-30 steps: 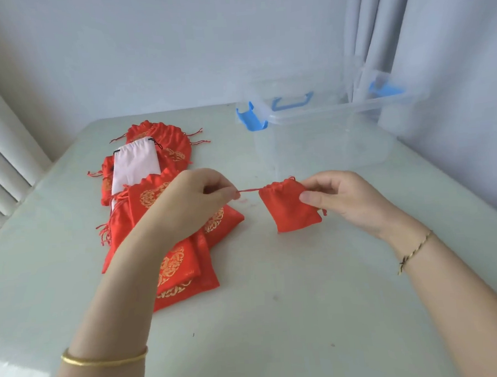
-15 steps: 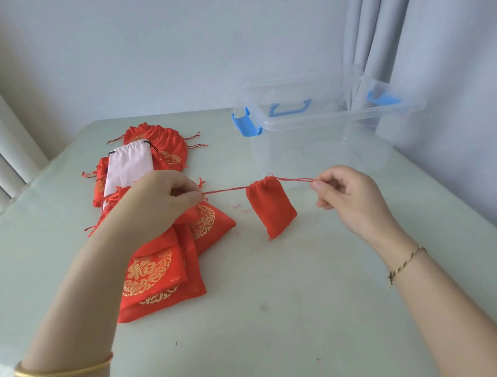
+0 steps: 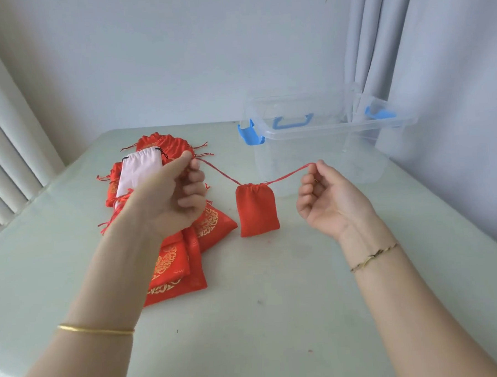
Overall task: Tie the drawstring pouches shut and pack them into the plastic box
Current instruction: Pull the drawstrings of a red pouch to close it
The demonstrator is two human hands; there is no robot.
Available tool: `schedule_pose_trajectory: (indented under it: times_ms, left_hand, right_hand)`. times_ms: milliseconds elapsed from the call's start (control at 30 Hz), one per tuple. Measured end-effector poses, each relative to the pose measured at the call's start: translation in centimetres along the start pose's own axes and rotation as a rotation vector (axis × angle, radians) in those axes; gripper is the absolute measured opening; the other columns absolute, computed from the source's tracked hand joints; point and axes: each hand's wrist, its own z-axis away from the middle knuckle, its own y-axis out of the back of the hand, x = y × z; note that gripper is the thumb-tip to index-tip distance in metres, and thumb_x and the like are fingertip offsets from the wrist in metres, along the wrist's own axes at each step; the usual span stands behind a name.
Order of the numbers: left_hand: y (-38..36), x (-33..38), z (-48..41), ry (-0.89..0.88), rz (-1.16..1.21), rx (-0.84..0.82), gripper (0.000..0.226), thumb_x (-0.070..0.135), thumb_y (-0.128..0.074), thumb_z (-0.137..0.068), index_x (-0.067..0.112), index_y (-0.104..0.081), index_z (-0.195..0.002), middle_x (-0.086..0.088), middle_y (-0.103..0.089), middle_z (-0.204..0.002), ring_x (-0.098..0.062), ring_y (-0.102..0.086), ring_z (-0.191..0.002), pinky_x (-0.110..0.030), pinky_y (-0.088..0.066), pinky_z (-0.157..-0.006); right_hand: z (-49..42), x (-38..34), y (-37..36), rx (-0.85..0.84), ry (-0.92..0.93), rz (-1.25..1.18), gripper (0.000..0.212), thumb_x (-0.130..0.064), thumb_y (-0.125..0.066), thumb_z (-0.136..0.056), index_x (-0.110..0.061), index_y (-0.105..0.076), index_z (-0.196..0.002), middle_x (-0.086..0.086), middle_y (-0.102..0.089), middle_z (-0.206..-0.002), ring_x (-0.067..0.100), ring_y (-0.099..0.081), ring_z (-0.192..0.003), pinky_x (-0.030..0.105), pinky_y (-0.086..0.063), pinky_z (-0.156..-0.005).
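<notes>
Your left hand and right hand each pinch a drawstring end, red pouch cinched, unknotted; plastic box looks empty, pile waiting.

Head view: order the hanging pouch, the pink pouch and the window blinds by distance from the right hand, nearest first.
1. Hanging pouch, just left of the right hand.
2. Pink pouch, farther left.
3. Blinds, at the far left edge.

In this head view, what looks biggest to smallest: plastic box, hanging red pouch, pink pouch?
1. plastic box
2. hanging red pouch and pink pouch: about alike; pink is farther, partly behind the left hand.
</notes>
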Motion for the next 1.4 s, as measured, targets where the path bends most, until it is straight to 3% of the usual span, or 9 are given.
schedule_pose_trajectory:
  times_ms: [133,300,400,533,767,900,1000,1167,1400]
  left_hand:
    - [-1.2,-1.0,-0.2,-0.061,0.211,0.063,0.027,0.026,-0.047,-0.095,0.015,-0.058,-0.072,0.003,-0.049,-0.073,-0.005,-0.045,-0.049,-0.013,-0.035,-0.040]
    - [-1.4,-1.8,-0.9,-0.138,0.395,0.177,0.031,0.028,-0.048,-0.096,0.014,-0.054,-0.069,-0.002,-0.056,-0.102,-0.006,-0.057,-0.063,-0.013,-0.040,-0.041]
    - [-1.0,-1.8,-1.0,-0.170,0.526,0.174,0.039,0.021,-0.036,-0.100,0.013,-0.045,-0.063,-0.004,-0.066,-0.072,-0.008,-0.059,-0.045,-0.012,-0.036,-0.038]
    - [-0.6,-1.7,-1.1,-0.202,0.553,0.222,0.039,0.016,-0.026,-0.100,0.016,-0.040,-0.063,0.003,-0.047,-0.041,-0.007,-0.041,-0.030,-0.012,-0.030,-0.034]
    - [-1.5,-0.7,-0.2,-0.487,-0.045,0.200,0.033,0.029,-0.038,-0.098,0.023,-0.047,-0.067,0.009,-0.061,-0.058,-0.005,-0.047,-0.053,-0.019,-0.033,-0.053]
    - [-2.8,-1.1,1.0,-0.425,-0.287,-0.037,0.017,0.022,-0.049,-0.095,0.017,-0.058,-0.081,0.005,-0.058,-0.067,-0.009,-0.061,-0.066,-0.024,-0.046,-0.072]
    - [-3.0,-1.8,1.4,-0.395,-0.490,-0.149,0.009,0.009,-0.055,-0.090,0.008,-0.063,-0.094,0.001,-0.053,-0.069,-0.009,-0.053,-0.057,-0.021,-0.047,-0.066]
    - [-3.0,-2.2,1.1,-0.461,-0.743,-0.167,0.011,0.014,-0.060,-0.087,0.010,-0.070,-0.083,0.001,-0.050,-0.060,-0.008,-0.044,-0.052,-0.020,-0.043,-0.062]
    - [-2.9,-2.0,1.1,-0.482,-0.659,-0.165,0.017,0.013,-0.054,-0.091,0.009,-0.069,-0.082,0.005,-0.056,-0.060,-0.006,-0.044,-0.049,-0.015,-0.043,-0.054]
  right_hand:
    - [-0.8,1.3,-2.0,0.170,0.133,-0.033,0.031,-0.036,-0.051,-0.092,-0.020,-0.054,-0.065,-0.009,-0.040,-0.049,0.005,-0.033,-0.032,0.012,-0.025,-0.035]
    - [-1.2,2.3,-2.1,0.152,0.098,-0.181,0.032,-0.036,-0.050,-0.093,-0.020,-0.053,-0.065,-0.011,-0.041,-0.041,0.004,-0.032,-0.029,0.013,-0.024,-0.033]
    - [-1.4,2.4,-1.1,0.147,0.011,-0.295,0.032,-0.032,-0.047,-0.095,-0.021,-0.051,-0.065,-0.010,-0.041,-0.037,0.002,-0.032,-0.027,0.012,-0.023,-0.031]
    - [-1.6,1.2,-0.1,0.207,-0.008,-0.407,0.032,-0.026,-0.046,-0.095,-0.019,-0.050,-0.064,-0.010,-0.040,-0.032,0.003,-0.031,-0.023,0.011,-0.021,-0.029]
    - [0.4,0.1,-2.5,0.211,0.434,0.154,0.031,-0.023,-0.054,-0.091,-0.014,-0.057,-0.061,-0.005,-0.045,-0.048,0.006,-0.033,-0.035,0.017,-0.025,-0.037]
    - [2.9,-1.2,-5.6,0.000,0.641,0.649,0.034,-0.022,-0.055,-0.090,-0.014,-0.059,-0.057,-0.006,-0.047,-0.047,0.006,-0.036,-0.038,0.015,-0.030,-0.039]
    - [3.7,-1.3,-6.8,-0.179,0.700,0.895,0.035,-0.022,-0.055,-0.091,-0.013,-0.060,-0.058,-0.007,-0.049,-0.047,0.002,-0.039,-0.039,0.012,-0.031,-0.042]
    - [3.5,-0.4,-7.5,-0.348,0.731,1.053,0.032,-0.023,-0.056,-0.091,-0.014,-0.062,-0.061,-0.013,-0.051,-0.045,-0.002,-0.045,-0.044,0.008,-0.033,-0.048]
    - [2.5,-0.3,-6.6,-0.283,0.518,1.021,0.042,-0.041,-0.036,-0.098,-0.015,-0.064,-0.081,-0.001,-0.059,-0.074,0.010,-0.052,-0.060,0.022,-0.043,-0.053]
